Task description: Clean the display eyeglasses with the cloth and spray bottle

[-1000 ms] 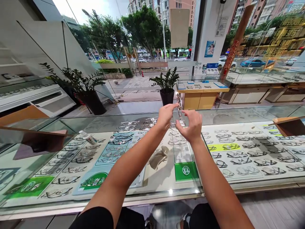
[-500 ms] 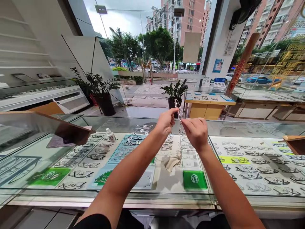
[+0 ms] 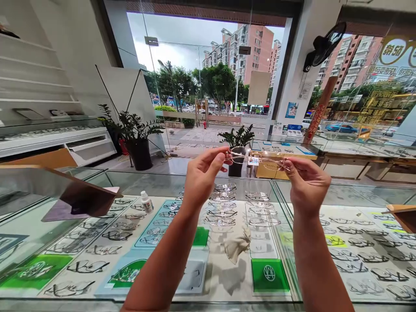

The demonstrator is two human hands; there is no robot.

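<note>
From my head camera I see both forearms rising from the lower edge of the view, the left slanting in toward the centre, the right standing steeper. They end in raised hands at nearly the same height, well apart, with the wrists below the fingertips.

The left hand (image 3: 203, 177) is pinched, thumb against fingers, on one end of a pair of thin-rimmed eyeglasses (image 3: 256, 154); its remaining fingers curl in loosely. The right hand (image 3: 307, 184) pinches the opposite end between thumb and forefinger. Whether either grips a temple or the rim itself, I cannot tell. The eyeglasses hang level between the two, lifted clear of the desk (image 3: 214, 277), with a small white tag (image 3: 253, 161) near the middle.

Below them, a crumpled beige cloth (image 3: 238, 246) lies on the glass-topped desk, just beside a green mat (image 3: 269, 275) with a white emblem. Rows of frames (image 3: 222, 213) fill the display beneath the glass. A white bottle (image 3: 147, 203) stands to the left of my left forearm, and beyond it a wooden board (image 3: 58, 190) juts in; another panel (image 3: 404, 216) borders the far right. I have open air around both hands; a potted plant (image 3: 236, 138) sits behind, past the desk's far edge.
</note>
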